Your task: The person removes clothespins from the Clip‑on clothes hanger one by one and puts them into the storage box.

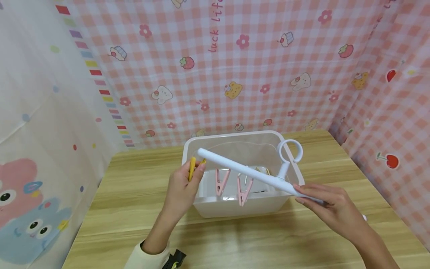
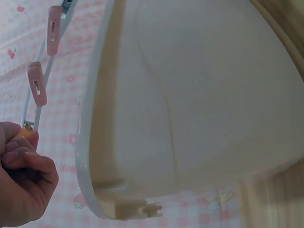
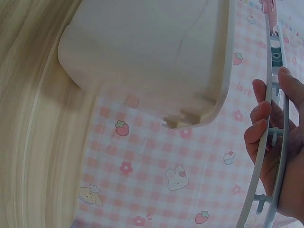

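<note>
A pale-blue clip hanger [image 1: 242, 170] with a ring-shaped hook [image 1: 290, 151] is held slanting over a white plastic bin [image 1: 235, 135]. My right hand [image 1: 339, 213] grips its right end, with fingers around the two rails [image 3: 259, 175]. At the raised left end, my left hand [image 1: 183, 185] pinches a yellow clothespin [image 1: 192, 169] between thumb and fingers. In the left wrist view, that clothespin is mostly hidden by the fingers, right at the hanger's tip. Two pink clothespins [image 1: 220, 183] hang from the rails, and one of them shows close up in the left wrist view [image 2: 37, 84].
The bin stands on a wood-grain table [image 1: 134, 201] against a pink checked cloth [image 1: 215, 74]. Small items lie on the bin's floor, partly behind the hanger. A white cartoon-print cloth [image 1: 33, 123] hangs at the left. A black strap [image 1: 174, 258] sits at my left wrist.
</note>
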Demonstrator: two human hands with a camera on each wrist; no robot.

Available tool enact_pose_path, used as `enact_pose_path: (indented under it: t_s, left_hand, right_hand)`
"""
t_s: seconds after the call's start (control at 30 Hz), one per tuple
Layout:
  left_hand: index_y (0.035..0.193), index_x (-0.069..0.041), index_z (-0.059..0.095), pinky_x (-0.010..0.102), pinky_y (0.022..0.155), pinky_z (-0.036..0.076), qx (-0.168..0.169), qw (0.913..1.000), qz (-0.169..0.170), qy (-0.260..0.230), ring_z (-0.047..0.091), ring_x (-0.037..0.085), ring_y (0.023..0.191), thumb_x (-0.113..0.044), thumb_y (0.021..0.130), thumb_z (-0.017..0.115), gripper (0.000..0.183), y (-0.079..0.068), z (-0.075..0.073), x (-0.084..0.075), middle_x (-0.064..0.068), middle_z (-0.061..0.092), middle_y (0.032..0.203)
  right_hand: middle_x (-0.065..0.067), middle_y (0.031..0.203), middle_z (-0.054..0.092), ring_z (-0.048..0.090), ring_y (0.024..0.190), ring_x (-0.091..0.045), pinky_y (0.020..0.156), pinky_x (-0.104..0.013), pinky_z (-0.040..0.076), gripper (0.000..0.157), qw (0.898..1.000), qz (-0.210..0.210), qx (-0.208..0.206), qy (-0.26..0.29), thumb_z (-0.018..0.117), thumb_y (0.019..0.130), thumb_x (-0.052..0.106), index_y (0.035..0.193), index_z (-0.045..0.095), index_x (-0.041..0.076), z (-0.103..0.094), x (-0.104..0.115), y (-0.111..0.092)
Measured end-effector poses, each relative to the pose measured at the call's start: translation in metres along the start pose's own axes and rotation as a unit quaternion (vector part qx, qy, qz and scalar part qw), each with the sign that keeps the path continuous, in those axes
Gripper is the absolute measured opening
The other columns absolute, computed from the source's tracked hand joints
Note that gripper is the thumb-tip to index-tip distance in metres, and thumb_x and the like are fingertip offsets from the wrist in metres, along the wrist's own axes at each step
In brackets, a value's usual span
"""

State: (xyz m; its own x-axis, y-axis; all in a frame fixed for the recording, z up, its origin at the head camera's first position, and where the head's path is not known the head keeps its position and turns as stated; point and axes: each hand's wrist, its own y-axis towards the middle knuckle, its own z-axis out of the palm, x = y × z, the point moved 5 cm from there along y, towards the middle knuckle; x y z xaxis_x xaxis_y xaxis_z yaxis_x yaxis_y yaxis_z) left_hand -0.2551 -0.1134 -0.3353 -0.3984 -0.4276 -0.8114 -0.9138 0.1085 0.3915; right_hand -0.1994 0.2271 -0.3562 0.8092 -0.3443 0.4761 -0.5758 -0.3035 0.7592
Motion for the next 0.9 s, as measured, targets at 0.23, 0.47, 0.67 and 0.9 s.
enact_pose_path:
  t_s: [0.23,0.47,0.67,0.9]
  left_hand:
    - [0.078,-0.004,0.053,0.015,0.045,0.023,-0.048,0.9757,0.111,0.183,0.031,0.004,0.048,-0.016,0.099,0.066,0.027,-0.0021,0.0002,-0.008,-0.002,0.04,0.056]
    - [0.076,-0.005,0.052,0.017,0.046,0.021,-0.064,0.966,0.131,0.214,0.03,0.005,0.048,-0.017,0.097,0.068,0.028,-0.0034,-0.0001,-0.0096,-0.002,0.039,0.055]
    - [0.076,-0.005,0.053,0.015,0.045,0.022,-0.046,0.9804,0.106,0.16,0.03,0.001,0.049,-0.016,0.098,0.066,0.028,-0.0024,-0.001,-0.0078,-0.003,0.04,0.057]
    - [0.095,0.0,0.064,0.015,0.046,0.023,0.003,0.9998,0.002,-0.02,0.03,0.002,0.05,-0.017,0.103,0.059,0.019,-0.0001,0.0005,-0.0011,-0.001,0.04,0.062]
  right_hand:
    - [0.007,0.104,0.076,0.054,0.07,0.003,0.053,-0.013,0.042,0.025,1.0,0.0,0.008,-0.005,0.077,0.087,0.007,0.11,0.077,-0.001,-0.0014,0.0012,-0.0009]
    - [0.006,0.1,0.076,0.055,0.072,0.003,0.054,-0.013,0.042,0.024,1.0,-0.003,0.006,-0.008,0.076,0.088,0.01,0.109,0.078,-0.002,-0.0023,0.0016,-0.0028]
    - [0.008,0.101,0.075,0.056,0.074,0.003,0.056,-0.012,0.043,0.024,1.0,-0.004,0.0,-0.004,0.076,0.089,0.012,0.107,0.077,-0.003,-0.0026,0.0023,-0.0035]
    - [0.009,0.1,0.075,0.053,0.07,0.003,0.053,-0.013,0.041,0.025,1.0,-0.004,-0.005,0.003,0.074,0.09,0.015,0.107,0.077,-0.004,-0.0032,0.0035,-0.0022]
